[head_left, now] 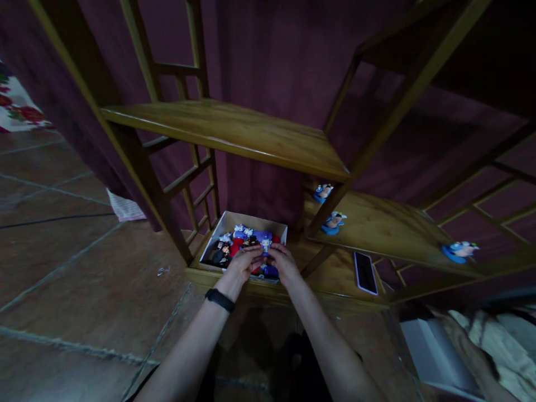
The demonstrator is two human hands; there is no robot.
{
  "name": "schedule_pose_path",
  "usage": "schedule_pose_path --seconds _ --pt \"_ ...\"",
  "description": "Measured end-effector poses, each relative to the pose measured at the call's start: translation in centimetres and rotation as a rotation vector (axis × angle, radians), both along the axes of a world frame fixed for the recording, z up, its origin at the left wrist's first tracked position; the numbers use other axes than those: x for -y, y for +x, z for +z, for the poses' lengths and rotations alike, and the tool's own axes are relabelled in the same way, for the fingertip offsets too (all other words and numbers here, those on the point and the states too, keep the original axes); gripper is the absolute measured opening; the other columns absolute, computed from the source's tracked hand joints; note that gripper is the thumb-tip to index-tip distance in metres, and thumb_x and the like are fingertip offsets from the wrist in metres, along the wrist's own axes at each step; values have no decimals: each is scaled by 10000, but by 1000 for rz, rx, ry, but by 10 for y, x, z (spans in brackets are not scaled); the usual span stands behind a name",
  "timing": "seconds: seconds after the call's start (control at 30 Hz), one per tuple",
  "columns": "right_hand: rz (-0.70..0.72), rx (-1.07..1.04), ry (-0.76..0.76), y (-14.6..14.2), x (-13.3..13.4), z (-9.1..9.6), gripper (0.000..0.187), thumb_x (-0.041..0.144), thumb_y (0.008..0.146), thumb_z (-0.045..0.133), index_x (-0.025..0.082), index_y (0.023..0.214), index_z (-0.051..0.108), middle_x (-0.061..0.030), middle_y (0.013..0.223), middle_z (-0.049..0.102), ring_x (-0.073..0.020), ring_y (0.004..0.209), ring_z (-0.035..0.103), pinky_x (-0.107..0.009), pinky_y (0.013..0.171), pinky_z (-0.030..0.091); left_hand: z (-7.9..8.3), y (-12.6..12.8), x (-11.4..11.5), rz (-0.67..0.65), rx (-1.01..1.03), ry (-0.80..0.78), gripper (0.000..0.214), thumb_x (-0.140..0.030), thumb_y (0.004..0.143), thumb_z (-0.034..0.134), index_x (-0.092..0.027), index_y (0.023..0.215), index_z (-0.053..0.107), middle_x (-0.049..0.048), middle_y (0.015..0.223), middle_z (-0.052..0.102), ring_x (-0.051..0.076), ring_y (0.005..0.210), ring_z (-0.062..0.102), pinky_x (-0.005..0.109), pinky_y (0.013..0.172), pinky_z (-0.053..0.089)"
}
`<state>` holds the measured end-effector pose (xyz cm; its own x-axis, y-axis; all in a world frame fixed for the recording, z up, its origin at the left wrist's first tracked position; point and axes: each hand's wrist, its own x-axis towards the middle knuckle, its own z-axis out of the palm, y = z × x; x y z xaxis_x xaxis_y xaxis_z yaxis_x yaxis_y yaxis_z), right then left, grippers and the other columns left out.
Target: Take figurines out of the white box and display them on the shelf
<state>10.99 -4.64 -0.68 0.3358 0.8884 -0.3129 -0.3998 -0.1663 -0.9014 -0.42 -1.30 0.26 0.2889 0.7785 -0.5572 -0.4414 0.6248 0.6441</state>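
Note:
A shallow cardboard box (234,218) full of several small colourful figurines sits on the bottom shelf of a wooden rack. Both my arms reach down into it. My left hand (244,263), with a black band on the wrist, and my right hand (283,262) meet over the near side of the box. Together their fingers close round a small white and blue figurine (266,244). Red, purple and black figurines lie around it in the box.
The wooden rack has a bare upper shelf (234,131) and a middle shelf (377,226) with three blue figurines (334,222). A phone (365,272) lies on the bottom board. Tiled floor spreads to the left; a white box and cloth are at the lower right.

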Motion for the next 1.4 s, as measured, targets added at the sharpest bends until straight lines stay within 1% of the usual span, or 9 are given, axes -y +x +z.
schedule_pose_path --seconds 0.3,0.37,0.47,0.67,0.8,1.07,1.2,1.3,1.4 --pt "74 161 -2 9 2 4 235 242 559 639 212 792 634 44 727 639 -134 718 567 -242 663 419 -4 9 3 8 -56 143 163 -9 619 682 -104 743 634 45 681 667 130 632 643 262 679 544" --pt "96 148 22 9 2 4 244 211 552 627 211 796 632 46 714 637 -138 723 570 -250 680 421 -5 10 3 -31 -162 272 232 -42 578 708 -105 795 657 27 696 674 131 656 638 252 688 525" --pt "78 113 34 8 1 5 238 188 538 624 211 775 628 45 715 637 -143 727 574 -262 698 426 -8 11 2 -88 -421 542 362 -72 577 683 -111 937 670 14 737 683 154 697 630 269 704 508" --pt "113 28 101 4 2 9 179 201 547 645 204 725 627 40 716 641 -144 738 575 -265 735 431 -3 9 5 -144 -972 1008 414 -30 669 550 -144 1057 634 95 1036 647 219 975 586 356 895 449" --pt "106 -6 112 1 4 11 133 227 571 665 198 688 610 43 682 617 -130 696 554 -246 683 425 3 5 14 -176 -1089 1213 485 8 701 470 -152 1148 569 118 1137 576 215 1028 555 340 911 445" --pt "135 47 136 -2 0 1 266 316 602 696 211 834 615 18 782 651 -153 755 585 -271 715 447 1 3 19 -199 -1197 1276 539 35 702 433 -178 1195 480 102 1151 505 194 1007 546 318 884 459" --pt "139 53 116 -3 0 -1 328 309 607 699 221 909 605 11 844 667 -153 762 600 -266 703 458 6 4 28 -275 -1340 1320 482 18 745 406 -179 1184 439 98 1113 497 188 971 545 306 826 467" --pt "136 26 99 -3 2 1 320 267 586 706 219 886 605 21 818 670 -139 725 598 -246 661 456 10 5 34 -357 -1466 1378 419 8 754 415 -171 1132 443 98 1077 499 200 971 534 319 817 457" --pt "112 -8 87 -2 4 4 292 206 553 704 214 826 601 38 768 665 -121 690 589 -229 639 454 11 6 38 -356 -1548 1441 385 -6 766 423 -164 1117 433 109 1085 489 220 976 526 339 809 450"
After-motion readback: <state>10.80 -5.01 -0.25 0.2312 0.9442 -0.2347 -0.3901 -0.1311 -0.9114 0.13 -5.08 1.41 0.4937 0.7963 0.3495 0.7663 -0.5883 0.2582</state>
